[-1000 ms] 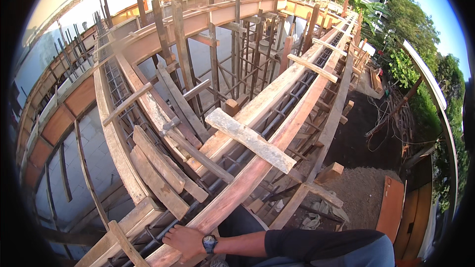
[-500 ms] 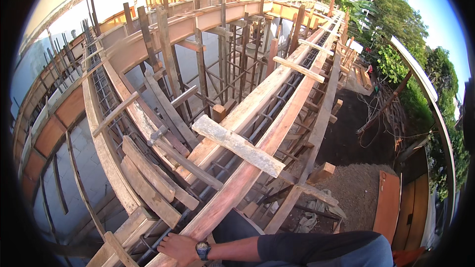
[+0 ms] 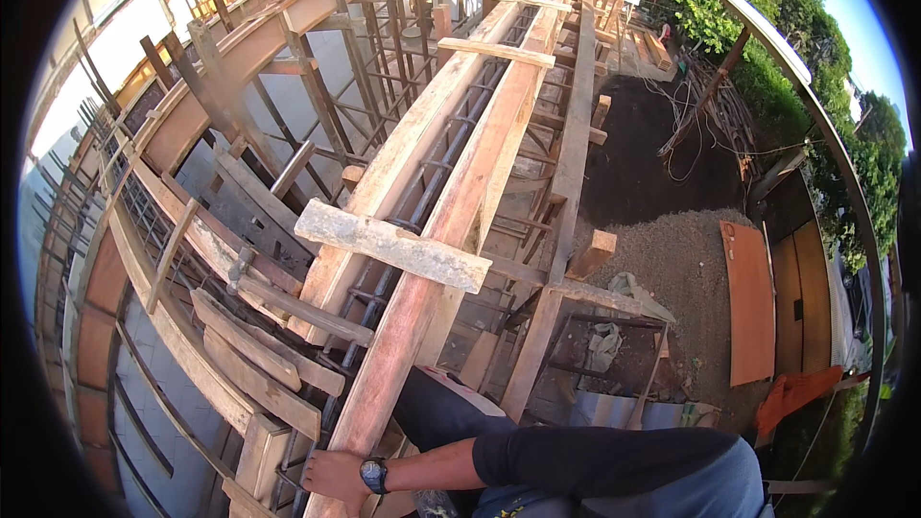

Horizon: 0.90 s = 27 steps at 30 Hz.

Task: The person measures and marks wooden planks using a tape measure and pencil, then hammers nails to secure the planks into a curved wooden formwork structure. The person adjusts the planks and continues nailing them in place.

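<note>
My right hand, with a dark watch on its wrist, grips the near end of a long reddish wooden plank, fingers curled over its left edge. Beside that plank runs a second long board, with steel reinforcing bars in the gap between them. A short, rough cement-stained piece of wood lies across both boards. Left of my hand, several short curved wood pieces are stacked. Above them lies what looks like a hammer with a wooden handle. My left hand is out of view.
Curved plywood formwork and upright timber posts stand at the left and far side. Down on the right are a gravel heap, dark soil and an orange-brown panel. My jeans-covered leg is at the lower right.
The view has turned and tipped down, so the planks appear further left and more ground shows at the right. My right hand stays on the plank's near end.
</note>
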Available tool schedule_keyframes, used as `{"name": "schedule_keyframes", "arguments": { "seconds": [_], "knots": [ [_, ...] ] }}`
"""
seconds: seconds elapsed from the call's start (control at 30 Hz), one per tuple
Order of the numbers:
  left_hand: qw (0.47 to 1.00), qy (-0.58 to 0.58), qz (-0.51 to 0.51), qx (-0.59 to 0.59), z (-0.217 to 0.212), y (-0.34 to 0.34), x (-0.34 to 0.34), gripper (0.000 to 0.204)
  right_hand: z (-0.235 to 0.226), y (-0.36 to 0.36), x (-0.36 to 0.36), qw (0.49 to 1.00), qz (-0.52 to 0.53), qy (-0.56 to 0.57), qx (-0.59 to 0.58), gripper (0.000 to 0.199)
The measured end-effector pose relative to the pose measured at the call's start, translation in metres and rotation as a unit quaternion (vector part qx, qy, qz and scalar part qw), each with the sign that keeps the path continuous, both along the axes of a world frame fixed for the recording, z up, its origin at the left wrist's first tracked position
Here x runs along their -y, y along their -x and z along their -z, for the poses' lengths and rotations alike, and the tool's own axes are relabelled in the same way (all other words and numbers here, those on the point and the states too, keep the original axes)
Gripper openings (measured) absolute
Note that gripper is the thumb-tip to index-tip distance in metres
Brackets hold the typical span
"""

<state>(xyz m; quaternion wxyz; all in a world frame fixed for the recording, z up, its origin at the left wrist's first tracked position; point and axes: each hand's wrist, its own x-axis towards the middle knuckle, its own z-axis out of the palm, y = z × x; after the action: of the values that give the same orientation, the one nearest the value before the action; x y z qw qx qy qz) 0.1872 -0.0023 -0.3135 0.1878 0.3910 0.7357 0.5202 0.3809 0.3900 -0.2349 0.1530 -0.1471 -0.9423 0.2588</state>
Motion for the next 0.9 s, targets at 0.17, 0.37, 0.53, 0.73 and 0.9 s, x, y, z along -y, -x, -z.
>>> {"name": "schedule_keyframes", "arguments": {
  "seconds": [0.17, 0.37, 0.53, 0.73, 0.9],
  "knots": [
    [0.984, -0.070, -0.100, 0.131, -0.043, -0.058, -0.049, 0.087, -0.022, -0.018, -0.007, 0.999, -0.015, 0.044, 0.003, 0.075],
    [0.924, 0.219, -0.300, -0.096, -0.124, -0.128, -0.097, 0.113, -0.038, -0.014, -0.005, 0.999, -0.002, 0.019, 0.029, 0.074],
    [0.879, 0.332, -0.343, -0.004, -0.164, -0.130, -0.119, 0.121, -0.055, -0.003, -0.002, 0.996, -0.014, -0.024, 0.084, 0.079],
    [0.876, 0.329, -0.353, -0.008, -0.157, -0.129, -0.112, 0.120, -0.057, 0.001, 0.001, 0.996, -0.022, -0.020, 0.088, 0.081],
    [0.865, 0.346, -0.363, -0.009, -0.150, -0.129, -0.110, 0.126, -0.051, 0.004, 0.005, 0.996, -0.013, -0.025, 0.087, 0.080]
  ]
}}
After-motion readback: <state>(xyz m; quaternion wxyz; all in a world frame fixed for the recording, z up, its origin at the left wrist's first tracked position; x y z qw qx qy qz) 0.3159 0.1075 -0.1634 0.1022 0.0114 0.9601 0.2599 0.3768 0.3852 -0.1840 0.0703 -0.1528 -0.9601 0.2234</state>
